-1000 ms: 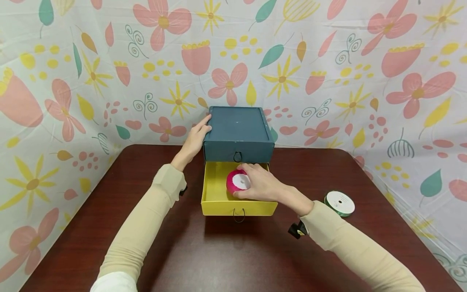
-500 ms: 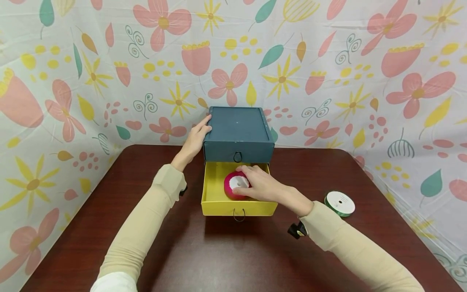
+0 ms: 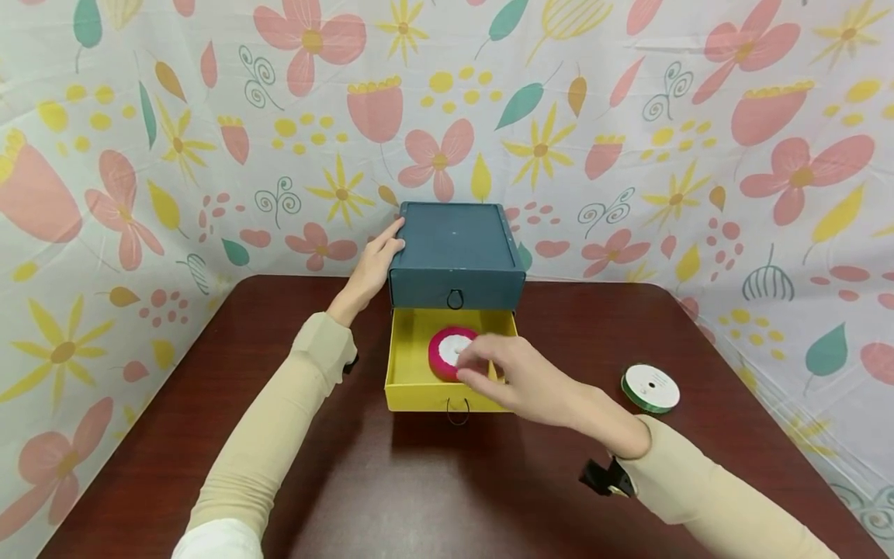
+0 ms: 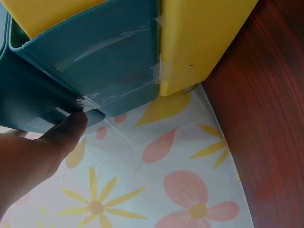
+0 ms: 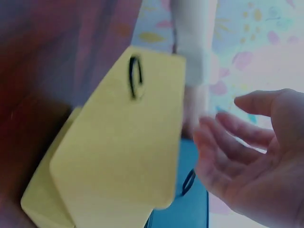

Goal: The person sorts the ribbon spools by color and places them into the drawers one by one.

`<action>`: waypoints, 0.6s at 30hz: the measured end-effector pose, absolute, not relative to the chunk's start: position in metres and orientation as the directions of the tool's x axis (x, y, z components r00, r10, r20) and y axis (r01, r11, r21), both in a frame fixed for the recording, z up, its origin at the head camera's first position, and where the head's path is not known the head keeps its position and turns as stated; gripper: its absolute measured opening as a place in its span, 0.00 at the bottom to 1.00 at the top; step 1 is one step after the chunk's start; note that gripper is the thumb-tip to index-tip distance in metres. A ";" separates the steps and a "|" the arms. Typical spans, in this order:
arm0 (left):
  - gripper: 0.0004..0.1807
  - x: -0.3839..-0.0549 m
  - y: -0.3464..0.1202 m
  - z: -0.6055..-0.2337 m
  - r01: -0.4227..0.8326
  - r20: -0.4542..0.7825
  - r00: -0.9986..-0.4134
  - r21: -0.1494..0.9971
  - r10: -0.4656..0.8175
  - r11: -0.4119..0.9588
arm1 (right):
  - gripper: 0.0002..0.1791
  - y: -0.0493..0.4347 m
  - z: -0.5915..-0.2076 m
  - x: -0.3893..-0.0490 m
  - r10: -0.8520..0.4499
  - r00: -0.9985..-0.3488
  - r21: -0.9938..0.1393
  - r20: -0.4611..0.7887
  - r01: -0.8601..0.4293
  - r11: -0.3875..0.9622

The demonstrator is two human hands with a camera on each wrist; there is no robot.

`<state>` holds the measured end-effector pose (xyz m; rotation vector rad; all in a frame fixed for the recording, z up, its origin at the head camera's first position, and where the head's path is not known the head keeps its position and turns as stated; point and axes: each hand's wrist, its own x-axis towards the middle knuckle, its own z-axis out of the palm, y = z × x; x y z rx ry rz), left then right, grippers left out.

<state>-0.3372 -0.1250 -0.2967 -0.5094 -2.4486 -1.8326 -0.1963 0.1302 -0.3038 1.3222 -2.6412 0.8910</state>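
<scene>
A blue drawer box (image 3: 450, 241) stands at the back of the table, its lower yellow drawer (image 3: 419, 398) pulled out. Inside the drawer, towards its right, lies a spool of bright pink ribbon (image 3: 440, 363) with a white face. My left hand (image 3: 370, 272) rests along the box's upper left side; in the left wrist view the thumb (image 4: 71, 128) touches the blue wall. Over the drawer's front right corner is my right hand (image 3: 527, 379), fingers loosely bent and holding nothing. The right wrist view shows its palm (image 5: 256, 175) beside the drawer's yellow front (image 5: 123, 128).
A spool of green ribbon (image 3: 651, 388) lies flat on the dark wooden table (image 3: 447, 481), to the right. Wire ring pulls (image 3: 457, 411) hang from the drawer fronts. Behind the table a flowered cloth (image 3: 601, 101) covers the wall.
The right hand has lowered the pink ribbon spool onto the drawer floor, let it go and drawn back to the right and towards me. The left hand has stayed in place.
</scene>
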 end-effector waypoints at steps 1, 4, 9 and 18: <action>0.29 -0.341 -0.126 -0.300 0.285 0.228 -0.946 0.924 0.231 0.253 | 0.05 0.131 -0.303 -0.192 -0.748 -0.611 -0.515 0.259 -0.743 0.428; 0.29 -0.348 -0.127 -0.307 0.289 0.234 -0.948 0.916 0.215 0.279 | 0.08 0.136 -0.306 -0.183 -0.829 -0.556 -0.672 0.056 -0.635 0.380; 0.29 -0.351 -0.126 -0.309 0.301 0.250 -0.944 0.920 0.216 0.252 | 0.14 0.145 -0.327 -0.181 -0.818 -0.527 -0.814 -0.230 -0.357 0.458; 0.30 -0.351 -0.126 -0.308 0.293 0.245 -0.949 0.916 0.196 0.273 | 0.30 0.139 -0.384 -0.186 -0.783 -0.496 -0.926 -0.376 0.181 0.330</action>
